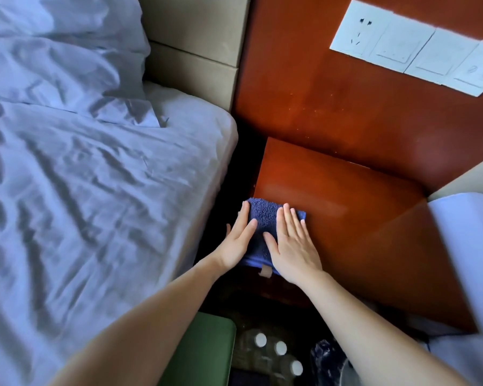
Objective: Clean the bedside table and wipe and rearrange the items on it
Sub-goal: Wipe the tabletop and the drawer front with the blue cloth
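A folded blue towel (264, 218) lies on the front left corner of the red-brown bedside table (346, 207). My left hand (239, 240) lies flat with straight fingers on the towel's left edge, over the gap beside the bed. My right hand (293, 243) presses flat on the towel's right half, fingers straight and together. A small tan tag (265, 271) shows under the towel at the table's front edge. No other items show on the tabletop.
The bed with crumpled white sheets (95, 176) fills the left. A second white bed (471, 260) borders the table's right side. White socket and switch plates (418, 45) sit on the wooden wall panel. On the floor are a green object (207, 349) and capped bottles (279, 348).
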